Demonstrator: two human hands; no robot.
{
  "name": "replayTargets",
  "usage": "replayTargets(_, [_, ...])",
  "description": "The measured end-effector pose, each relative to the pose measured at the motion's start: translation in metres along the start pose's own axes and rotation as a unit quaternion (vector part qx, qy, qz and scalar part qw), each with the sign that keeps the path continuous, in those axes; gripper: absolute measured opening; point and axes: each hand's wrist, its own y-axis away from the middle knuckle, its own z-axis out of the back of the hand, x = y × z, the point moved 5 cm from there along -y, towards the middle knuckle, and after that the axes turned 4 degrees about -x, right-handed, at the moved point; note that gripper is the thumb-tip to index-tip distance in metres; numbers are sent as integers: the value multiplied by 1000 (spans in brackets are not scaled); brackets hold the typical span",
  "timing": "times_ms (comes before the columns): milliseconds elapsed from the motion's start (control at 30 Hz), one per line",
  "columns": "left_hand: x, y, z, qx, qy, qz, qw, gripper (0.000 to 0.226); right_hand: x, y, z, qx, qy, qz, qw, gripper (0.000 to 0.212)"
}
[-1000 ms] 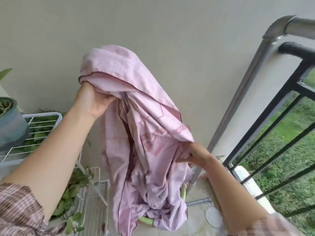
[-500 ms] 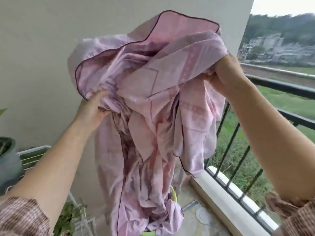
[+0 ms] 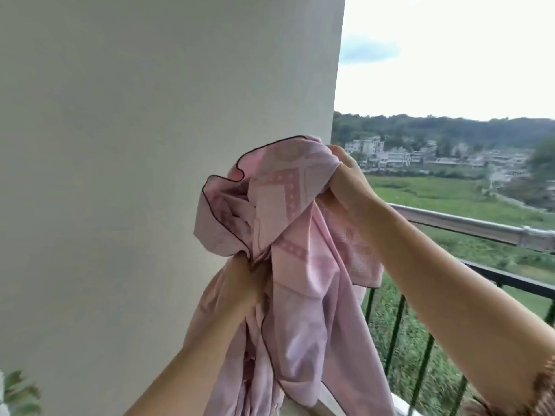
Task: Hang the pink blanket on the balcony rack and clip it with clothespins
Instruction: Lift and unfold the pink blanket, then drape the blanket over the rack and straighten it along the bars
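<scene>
The pink blanket [image 3: 294,295], thin with a dark piped edge and a woven pattern, hangs bunched in front of me at the wall's corner. My left hand [image 3: 240,286] grips a gathered fold low down, partly wrapped by cloth. My right hand [image 3: 345,181] is closed on the blanket's top, held higher and to the right. The rest of the cloth drapes down between my forearms. A grey metal bar [image 3: 468,225] runs across behind my right forearm. No clothespins are visible.
A pale wall [image 3: 150,175] fills the left half. A black balcony railing [image 3: 510,280] with vertical bars runs along the right, above a white ledge. Leaves of a plant [image 3: 18,391] show at the bottom left. Fields and buildings lie beyond.
The view has tilted upward and to the right; the shelf and pots have left the frame. Both hands have raised the blanket, the right hand lifting from low to above the left.
</scene>
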Motion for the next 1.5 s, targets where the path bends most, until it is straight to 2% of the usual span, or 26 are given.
replayTargets(100, [-10, -10, -4, 48, 113, 5, 992, 16, 11, 3, 35, 78, 90, 42, 992, 78])
replayTargets(167, [-19, -16, 2, 62, 119, -35, 990, 20, 9, 13, 55, 179, 252, 45, 950, 99])
replayTargets(200, [-26, -17, 4, 78, 125, -46, 988, 26, -1, 19, 62, 221, 375, 36, 900, 112])
replayTargets(233, [-33, -17, 4, 103, 132, -52, 985, 35, -15, 25, 69, 236, 508, 36, 828, 129])
replayTargets(300, [-52, -15, 2, 139, 136, -73, 978, 43, -36, 35, 77, 200, 699, 83, 682, 146])
replayTargets(333, [-63, -13, 1, 147, 134, -94, 976, 39, -41, 38, 77, 170, 741, 118, 639, 144])
replayTargets(367, [-73, -10, 1, 154, 137, -119, 971, 29, -43, 39, 78, 137, 760, 152, 617, 133])
replayTargets(400, [-81, -8, 0, 163, 145, -137, 966, 20, -40, 38, 80, 99, 760, 197, 612, 112])
replayTargets(467, [-91, -5, 2, 178, 161, -148, 959, 19, -21, 35, 81, 27, 731, 304, 610, 52])
replayTargets(500, [-95, -5, 3, 183, 164, -148, 958, 22, -10, 33, 82, 7, 723, 328, 608, 32])
replayTargets(567, [-109, -9, 6, 178, 173, -158, 956, 28, 11, 24, 84, -12, 712, 313, 629, 14])
replayTargets(633, [-131, -19, 9, 155, 186, -173, 955, 34, 36, 10, 92, -46, 649, 264, 712, 3])
replayTargets(667, [-145, -25, 9, 140, 190, -185, 954, 37, 51, 0, 100, -62, 583, 225, 778, 6])
replayTargets(733, [-179, -37, 6, 123, 190, -216, 950, 46, 81, -21, 122, -97, 364, 114, 919, 17])
replayTargets(767, [-197, -42, 1, 125, 195, -229, 945, 50, 96, -29, 135, -115, 258, 78, 956, 20])
replayTargets(800, [-217, -45, -6, 131, 203, -246, 939, 50, 112, -35, 148, -131, 188, 71, 971, 22])
replayTargets(900, [-279, -45, -38, 120, 227, -303, 918, 29, 154, -48, 189, -168, 102, 128, 972, 18])
replayTargets(1000, [-335, -43, -86, 106, 255, -335, 901, 20, 180, -65, 223, -133, 33, 167, 976, 8])
replayTargets(1067, [-362, -45, -125, 116, 267, -320, 902, 27, 195, -77, 255, -151, 114, 198, 962, 26])
replayTargets(1133, [-376, -47, -167, 154, 261, -294, 907, 38, 198, -83, 293, -202, 267, 209, 919, 49])
replayTargets(1233, [-366, -49, -234, 249, 180, -267, 913, 47, 168, -91, 351, -197, 421, 88, 881, 76])
replayTargets(1300, [-343, -47, -269, 319, 102, -254, 908, 44, 133, -88, 379, -100, 500, -61, 858, 60])
replayTargets(1367, [-321, -39, -292, 383, 30, -250, 889, 30, 103, -69, 395, -12, 566, -213, 797, 45])
replayTargets(1400, [-312, -33, -300, 404, -12, -254, 879, 30, 97, -60, 399, 6, 588, -246, 771, 48])
replayTargets(1433, [-304, -30, -306, 418, -43, -256, 871, 31, 95, -53, 398, 13, 589, -249, 769, 52])
replayTargets(1500, [-294, -24, -313, 426, -60, -254, 866, 31, 98, -42, 382, 38, 546, -237, 803, 59])
